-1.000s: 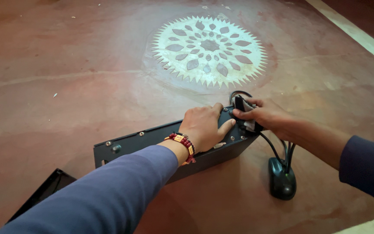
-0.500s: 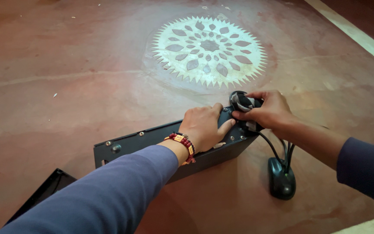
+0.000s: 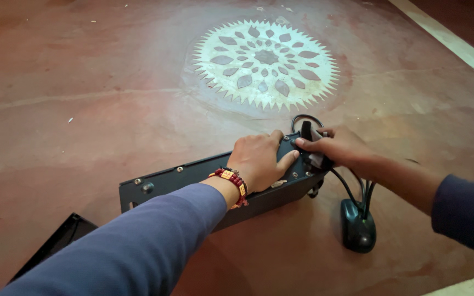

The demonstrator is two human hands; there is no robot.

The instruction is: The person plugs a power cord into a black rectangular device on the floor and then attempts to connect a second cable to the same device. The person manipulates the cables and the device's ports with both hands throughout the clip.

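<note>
A long black metal case (image 3: pixel 215 189) lies on its side on the red floor (image 3: pixel 83 109), in the lower middle of the view. Its upper edge is pressed down by the left hand (image 3: pixel 259 160), which lies flat and spread, thumb hooked over the near face; nothing is enclosed by it. At the right end of the case, a black plug (image 3: pixel 307 134) with a looped cable (image 3: pixel 305 117) is pinched between the fingers of the right hand (image 3: pixel 342 147), which is closed on it. The plug is held against the end of the case; whether it is seated cannot be told. More cables (image 3: pixel 357 189) run down from this end to a black adapter (image 3: pixel 357 232) resting on the floor just beside the case. The work at this end is judged unfinished, since the plug is not released. A white star-shaped floor pattern (image 3: pixel 265 63) lies beyond, well apart. A second dark panel (image 3: pixel 56 244) lies at the lower left.
</note>
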